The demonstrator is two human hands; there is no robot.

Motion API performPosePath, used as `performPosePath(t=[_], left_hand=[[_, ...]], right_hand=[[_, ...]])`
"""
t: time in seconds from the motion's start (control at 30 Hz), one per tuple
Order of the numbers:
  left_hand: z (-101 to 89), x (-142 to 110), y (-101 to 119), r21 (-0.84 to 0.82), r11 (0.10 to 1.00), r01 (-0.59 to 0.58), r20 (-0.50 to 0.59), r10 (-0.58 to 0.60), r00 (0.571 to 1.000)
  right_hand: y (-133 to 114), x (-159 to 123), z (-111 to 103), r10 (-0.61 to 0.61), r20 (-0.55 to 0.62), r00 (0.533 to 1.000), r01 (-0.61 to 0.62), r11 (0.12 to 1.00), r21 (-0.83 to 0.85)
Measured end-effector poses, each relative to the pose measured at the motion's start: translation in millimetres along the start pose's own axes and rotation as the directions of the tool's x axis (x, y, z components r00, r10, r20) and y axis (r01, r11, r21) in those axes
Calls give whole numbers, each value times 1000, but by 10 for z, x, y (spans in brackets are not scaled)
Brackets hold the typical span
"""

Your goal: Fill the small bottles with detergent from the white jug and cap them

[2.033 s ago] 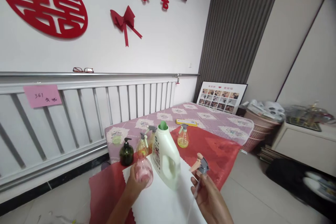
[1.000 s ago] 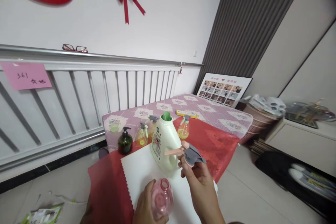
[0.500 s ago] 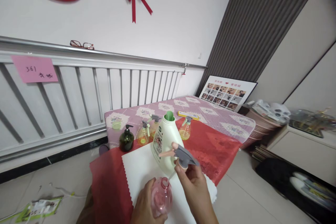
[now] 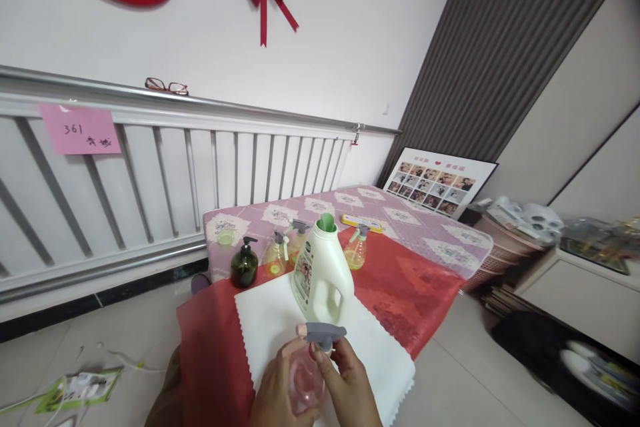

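My left hand (image 4: 277, 383) is wrapped round the side of a clear pink spray bottle (image 4: 306, 383), held low over a white scallop-edged mat. My right hand (image 4: 349, 379) pinches the collar of a grey and pink spray head (image 4: 323, 331) at the bottle's mouth. Whether the collar is seated on the neck is hidden by my fingers. Just beyond stands a pale green detergent jug (image 4: 327, 273) with a green insert in its open mouth. Left of the jug are a dark green pump bottle (image 4: 245, 267) and two spray bottles with yellow liquid; another spray bottle (image 4: 356, 253) stands to its right.
The white mat (image 4: 270, 310) lies over a red cloth (image 4: 400, 287) on a table with a pink patterned cover (image 4: 440, 243). A yellow and white box (image 4: 362, 222) and a small green cap (image 4: 226, 237) lie farther back. A white radiator (image 4: 165, 167) lines the wall.
My right hand has brought the spray head down and left, from above the pink bottle onto its mouth. The dip tube, seen entering the neck before, no longer shows outside it.
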State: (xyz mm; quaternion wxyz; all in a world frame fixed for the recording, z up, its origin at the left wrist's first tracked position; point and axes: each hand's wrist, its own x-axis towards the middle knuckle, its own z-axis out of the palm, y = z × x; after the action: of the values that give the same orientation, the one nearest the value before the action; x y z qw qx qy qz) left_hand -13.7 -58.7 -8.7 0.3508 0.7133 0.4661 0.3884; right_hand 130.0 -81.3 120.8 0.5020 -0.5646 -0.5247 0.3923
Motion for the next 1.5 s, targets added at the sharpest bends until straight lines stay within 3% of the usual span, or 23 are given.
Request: performPosePath(t=[0.23, 0.33, 0.47, 0.6, 0.77, 0.97, 1.1, 1.2, 1.33, 1.5], left_hand=[[1, 18, -40, 15, 1000, -25, 46, 24, 999], [-49, 33, 44, 6, 1000, 24, 86, -24, 996], [-92, 31, 123, 13, 993, 114, 101, -115, 988], [-96, 22, 128, 17, 996, 84, 97, -85, 992], [-39, -9, 57, 50, 998, 38, 51, -40, 998], [20, -23, 86, 4, 999, 31, -38, -31, 999], [-54, -10, 173, -44, 993, 108, 44, -106, 993], [-181, -25, 234, -49, 992, 117, 77, -113, 991], [-369, -23, 423, -167, 981, 100, -50, -110, 993], [-448, 107, 921, -248, 961, 122, -161, -165, 973]], right_hand=[[-20, 11, -4, -24, 8, 1000, 24, 999, -24], [-29, -8, -24, -53, 76, 996, 55, 998, -27], [-17, -26, -64, -71, 70, 995, 74, 997, -37], [-6, -31, -43, -74, 81, 994, 77, 996, -37], [8, -41, 92, -32, -81, 996, 31, 999, -18], [-52, -20, 209, -23, -152, 988, 34, 997, 72], [-219, -23, 248, 52, -173, 984, -29, 991, 131], [-316, -44, 271, 32, -151, 988, -7, 987, 160], [-315, -65, 307, 9, -148, 989, 21, 980, 199], [-226, -65, 376, 51, -204, 978, 13, 954, 301]])
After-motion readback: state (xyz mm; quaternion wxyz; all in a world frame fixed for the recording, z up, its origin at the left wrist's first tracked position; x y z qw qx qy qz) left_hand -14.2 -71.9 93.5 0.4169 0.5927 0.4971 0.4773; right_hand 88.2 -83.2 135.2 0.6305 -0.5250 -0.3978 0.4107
